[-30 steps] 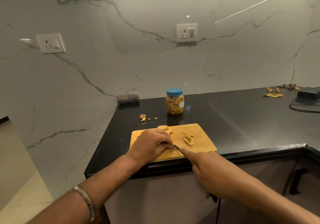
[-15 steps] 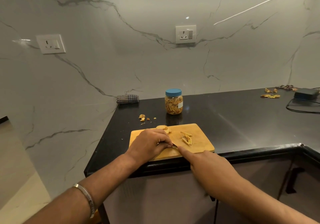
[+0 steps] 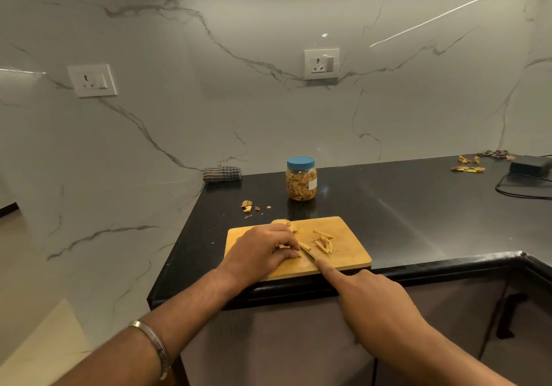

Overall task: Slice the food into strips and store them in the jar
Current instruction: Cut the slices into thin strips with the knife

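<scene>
The jar (image 3: 301,179) stands behind the cutting board (image 3: 346,254), cloth (image 3: 222,174) to its left.

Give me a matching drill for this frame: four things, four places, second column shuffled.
Things:
1. jar
2. cloth
3. cut strips
4. knife

Places:
A. at the wall, counter's back left corner
B. in the right hand
C. on the board
D. on the counter behind the board

Pairs: 1-D, 2-A, 3-C, 4-B

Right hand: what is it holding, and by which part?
The right hand holds a knife by its handle, which the grip hides; the forefinger lies along the blade's back.
</scene>
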